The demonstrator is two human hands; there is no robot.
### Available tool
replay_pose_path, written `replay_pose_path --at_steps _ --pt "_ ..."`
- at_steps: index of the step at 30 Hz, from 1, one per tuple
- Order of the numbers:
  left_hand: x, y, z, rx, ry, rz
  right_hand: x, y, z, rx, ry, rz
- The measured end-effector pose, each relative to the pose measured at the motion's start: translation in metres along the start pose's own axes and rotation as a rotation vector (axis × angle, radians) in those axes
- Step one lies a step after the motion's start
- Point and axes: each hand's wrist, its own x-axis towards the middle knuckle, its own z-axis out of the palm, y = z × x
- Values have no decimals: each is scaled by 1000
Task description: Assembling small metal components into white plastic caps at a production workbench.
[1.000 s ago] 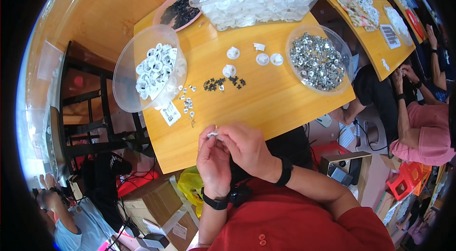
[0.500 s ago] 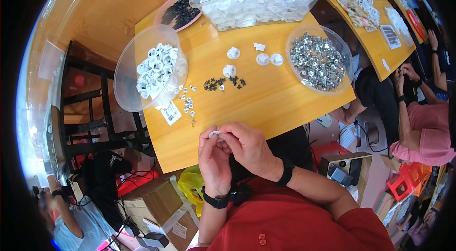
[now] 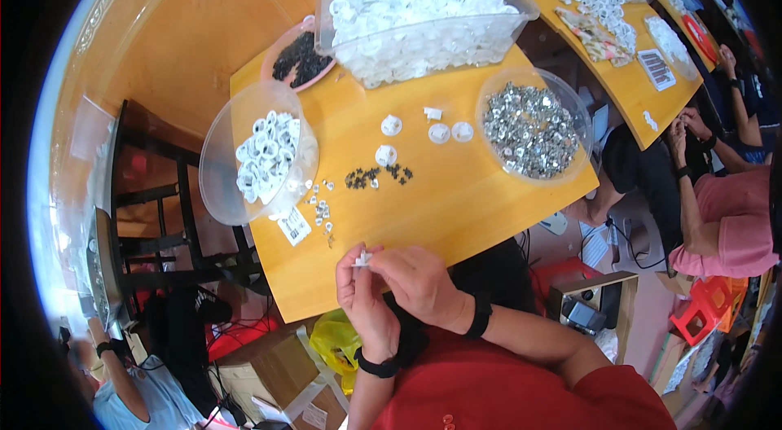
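Above the near edge of the table, my left hand (image 3: 368, 304) pinches a small white plastic part (image 3: 362, 259) between thumb and fingertips. My right hand (image 3: 419, 282) is closed on the same part from the right, its fingertips partly hiding it. The part shows a raised bit standing up from a flat base. Beyond the hands, several white round plastic parts (image 3: 391, 125) lie on the table (image 3: 423, 218). Small black cross-shaped pieces (image 3: 358, 178) sit in a cluster by them. To their left is a scatter of small shiny metal pieces (image 3: 322, 211).
A clear tub (image 3: 216, 157) of white rings stands left, another (image 3: 580, 161) of metal pieces right. At the back are a large clear bin (image 3: 326, 19) of white parts and a pink bowl (image 3: 269, 63) of black pieces. Co-workers sit at the right and lower left.
The white part has turned in my fingers, from showing its round face to standing with its raised bit visible. My view has tilted, so the table sits lower in the picture.
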Motion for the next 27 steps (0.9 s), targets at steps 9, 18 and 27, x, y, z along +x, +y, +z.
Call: replay_pose_path --at_steps 9,18,27 --pt "1 -4 -7 35 -22 -6 -5 1 0 -25 -36 -52" --pt "3 6 -12 -106 -130 -143 2 2 -11 266 -138 365" --pt "7 5 -34 -88 -244 -90 36 20 -21 740 -524 828"
